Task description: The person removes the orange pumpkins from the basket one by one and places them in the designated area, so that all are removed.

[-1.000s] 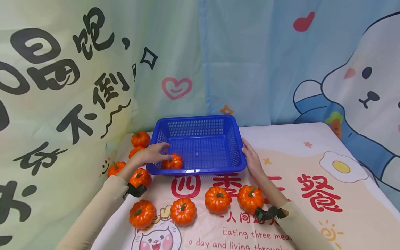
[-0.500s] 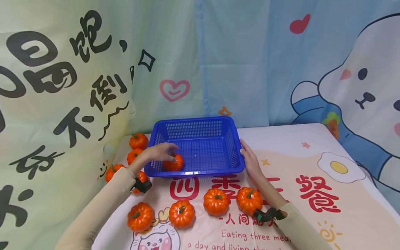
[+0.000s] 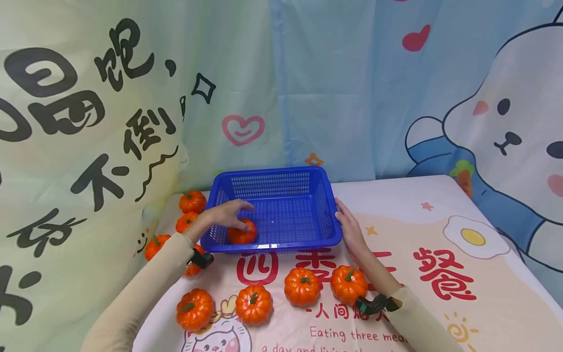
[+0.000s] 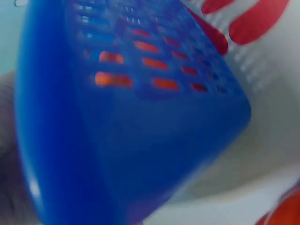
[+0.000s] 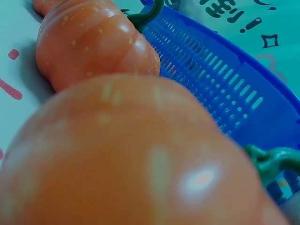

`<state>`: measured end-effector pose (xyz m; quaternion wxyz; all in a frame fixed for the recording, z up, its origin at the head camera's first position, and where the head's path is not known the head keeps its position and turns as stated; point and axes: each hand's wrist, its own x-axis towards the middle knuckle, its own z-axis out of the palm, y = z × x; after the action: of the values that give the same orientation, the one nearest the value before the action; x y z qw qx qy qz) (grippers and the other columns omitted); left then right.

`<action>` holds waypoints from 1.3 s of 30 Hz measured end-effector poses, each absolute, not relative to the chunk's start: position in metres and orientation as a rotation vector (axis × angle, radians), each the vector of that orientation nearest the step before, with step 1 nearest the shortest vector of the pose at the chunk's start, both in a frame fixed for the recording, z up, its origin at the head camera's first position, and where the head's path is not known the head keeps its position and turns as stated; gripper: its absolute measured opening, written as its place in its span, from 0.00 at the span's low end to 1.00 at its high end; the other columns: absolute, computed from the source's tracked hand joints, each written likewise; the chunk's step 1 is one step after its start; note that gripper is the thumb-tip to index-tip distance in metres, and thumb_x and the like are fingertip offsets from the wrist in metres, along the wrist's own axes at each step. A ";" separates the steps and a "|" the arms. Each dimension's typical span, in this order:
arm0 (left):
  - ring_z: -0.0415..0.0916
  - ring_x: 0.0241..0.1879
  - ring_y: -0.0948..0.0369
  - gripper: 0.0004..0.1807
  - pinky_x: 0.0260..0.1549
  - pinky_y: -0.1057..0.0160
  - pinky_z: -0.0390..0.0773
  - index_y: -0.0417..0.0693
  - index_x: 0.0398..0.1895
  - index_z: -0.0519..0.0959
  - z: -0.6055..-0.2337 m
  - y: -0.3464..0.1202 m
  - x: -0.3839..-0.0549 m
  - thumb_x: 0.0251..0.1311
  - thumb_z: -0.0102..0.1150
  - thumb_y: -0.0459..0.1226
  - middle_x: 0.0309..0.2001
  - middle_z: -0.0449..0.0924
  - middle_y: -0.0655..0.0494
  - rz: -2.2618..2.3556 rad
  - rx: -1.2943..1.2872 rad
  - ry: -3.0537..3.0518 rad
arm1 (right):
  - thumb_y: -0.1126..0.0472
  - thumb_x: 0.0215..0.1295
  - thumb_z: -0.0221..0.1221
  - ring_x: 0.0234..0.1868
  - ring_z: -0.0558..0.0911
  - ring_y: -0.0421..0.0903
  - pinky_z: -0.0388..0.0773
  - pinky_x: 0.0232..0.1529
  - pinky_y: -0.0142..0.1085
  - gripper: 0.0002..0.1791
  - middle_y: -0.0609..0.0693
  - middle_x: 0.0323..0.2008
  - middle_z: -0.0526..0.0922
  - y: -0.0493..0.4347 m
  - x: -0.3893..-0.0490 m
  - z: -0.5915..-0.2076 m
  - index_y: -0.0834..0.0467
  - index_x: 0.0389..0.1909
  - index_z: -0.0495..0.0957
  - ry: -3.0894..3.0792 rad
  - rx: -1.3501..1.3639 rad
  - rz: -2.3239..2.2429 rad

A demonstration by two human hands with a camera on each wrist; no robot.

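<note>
In the head view a blue plastic basket point(image 3: 272, 246) stands at the back of the table, one small orange pumpkin point(image 3: 241, 235) inside its near left corner. My left hand point(image 3: 225, 214) reaches over the left rim, thumb at the top of that pumpkin and fingers stretched out above it. Outside the right wall, my right hand point(image 3: 351, 230) lies with extended fingers against the basket. The left wrist view shows the basket wall point(image 4: 154, 136) up close, with orange showing through its slots. A pumpkin point(image 5: 122, 159) fills much of the right wrist view and hides most of that hand.
More pumpkins lie left of the basket, such as one at the back point(image 3: 192, 202). Others form a row in front, from the left one point(image 3: 195, 311) to the right one point(image 3: 349, 285) beside my right forearm. A printed curtain point(image 3: 325, 88) hangs directly behind the table.
My left hand has moved slightly right and deeper over the basket, and the pumpkin inside has shifted a little right. The right hand stays at the basket's side. The head view has tilted slightly.
</note>
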<state>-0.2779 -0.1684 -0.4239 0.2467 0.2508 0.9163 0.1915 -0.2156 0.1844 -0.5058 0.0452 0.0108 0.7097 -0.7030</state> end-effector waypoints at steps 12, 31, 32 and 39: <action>0.65 0.65 0.47 0.44 0.70 0.43 0.61 0.44 0.71 0.60 -0.430 -0.175 -0.276 0.54 0.68 0.47 0.66 0.68 0.41 0.166 0.579 2.351 | 0.50 0.78 0.36 0.79 0.47 0.49 0.45 0.78 0.50 0.29 0.47 0.78 0.49 0.181 -0.218 -0.514 0.47 0.77 0.47 2.206 0.029 -2.137; 0.71 0.57 0.46 0.49 0.56 0.45 0.77 0.47 0.74 0.58 -0.392 -0.220 -0.240 0.51 0.68 0.53 0.65 0.68 0.40 0.713 0.565 2.663 | 0.52 0.79 0.37 0.79 0.48 0.48 0.44 0.78 0.49 0.29 0.49 0.78 0.50 0.179 -0.218 -0.515 0.49 0.77 0.48 2.185 0.017 -2.174; 0.71 0.57 0.46 0.49 0.54 0.46 0.78 0.47 0.74 0.58 -0.389 -0.227 -0.233 0.52 0.68 0.53 0.65 0.68 0.40 0.765 0.549 2.680 | 0.52 0.79 0.37 0.79 0.48 0.49 0.44 0.78 0.49 0.29 0.49 0.78 0.50 0.179 -0.218 -0.515 0.49 0.77 0.48 2.188 0.015 -2.174; 0.75 0.53 0.46 0.44 0.49 0.50 0.81 0.44 0.73 0.58 -0.377 -0.279 -0.186 0.56 0.67 0.47 0.59 0.73 0.38 1.026 0.443 2.712 | 0.52 0.79 0.37 0.79 0.48 0.48 0.44 0.78 0.48 0.29 0.48 0.78 0.51 0.181 -0.218 -0.515 0.48 0.77 0.48 2.212 0.024 -2.173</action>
<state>-0.1858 -0.2785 -0.3774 0.1040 0.1503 0.9196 0.3479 -0.2183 0.1812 -0.5150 0.0202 0.0079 0.7131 -0.7007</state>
